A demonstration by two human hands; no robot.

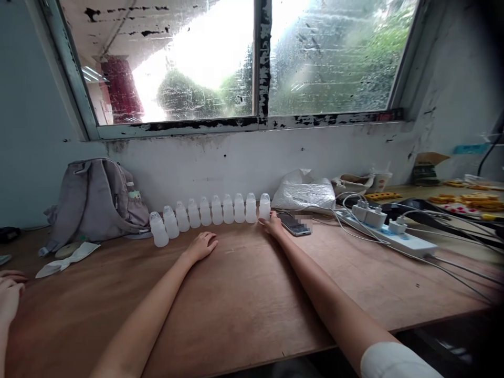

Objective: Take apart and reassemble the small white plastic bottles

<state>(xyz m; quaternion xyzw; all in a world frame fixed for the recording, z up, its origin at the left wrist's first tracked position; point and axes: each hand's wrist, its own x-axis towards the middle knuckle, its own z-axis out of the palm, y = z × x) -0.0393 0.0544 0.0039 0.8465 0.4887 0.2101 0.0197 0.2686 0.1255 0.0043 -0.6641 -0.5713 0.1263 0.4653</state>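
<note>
Several frosted white baby bottles [216, 210] stand upright in a slightly curved row along the back of the wooden table [236, 294]. At the right end of the row, my right hand [272, 224] has its fingers at the lower part of the last bottle [265, 206] and appears to grip it. My left hand [202, 245] rests on the tabletop in front of the middle bottles, fingers loosely stretched and holding nothing. A dark phone [294, 224] lies just right of my right hand, with a cable beside it.
A grey backpack [98, 199] leans at the left, with a white strip [67, 260] before it. Another person's hand [10, 294] is at the left edge. A silvery bag [305, 191] lies behind the phone. To the right are a power strip [409, 245] and tangled cables.
</note>
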